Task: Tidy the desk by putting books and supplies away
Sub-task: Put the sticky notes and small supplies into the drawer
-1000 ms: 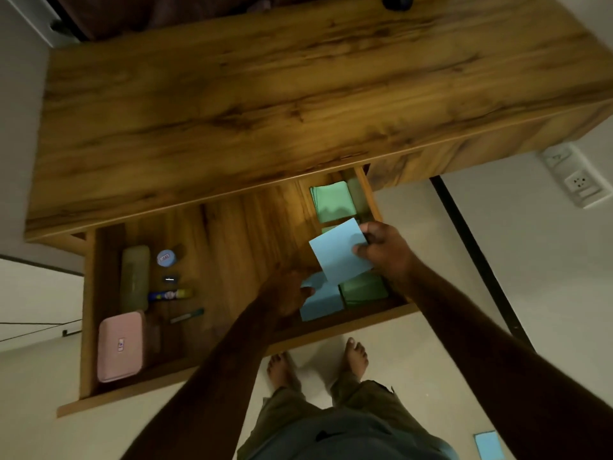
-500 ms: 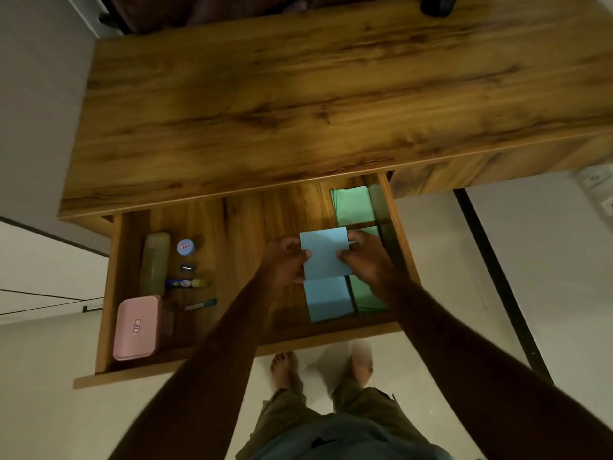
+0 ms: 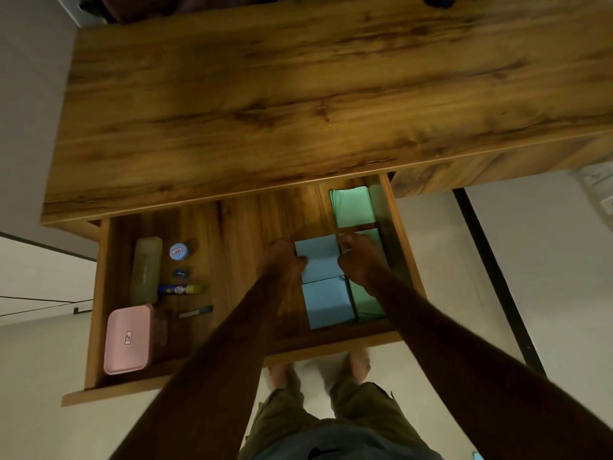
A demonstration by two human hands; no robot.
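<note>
Left hand (image 3: 282, 262) has joined right hand (image 3: 360, 260) on blue sheet (image 3: 318, 260) (now level).

Left hand (image 3: 282, 260) joined right hand (image 3: 360, 260) gripping blue sheet (image 3: 319, 262) (lowered).

No legible txt. Labels on round blue tin (image 3: 178, 251), pink case (image 3: 127, 338) & glue stick (image 3: 180, 289) too blurry to read.

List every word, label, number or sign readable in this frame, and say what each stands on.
Nothing here reads clearly.
On the round blue tin: a white label with red print, too blurred to read.
On the pink box: a small sticker with red and blue marks, too small to read.
On the glue stick: print on its barrel, blurred.
</note>
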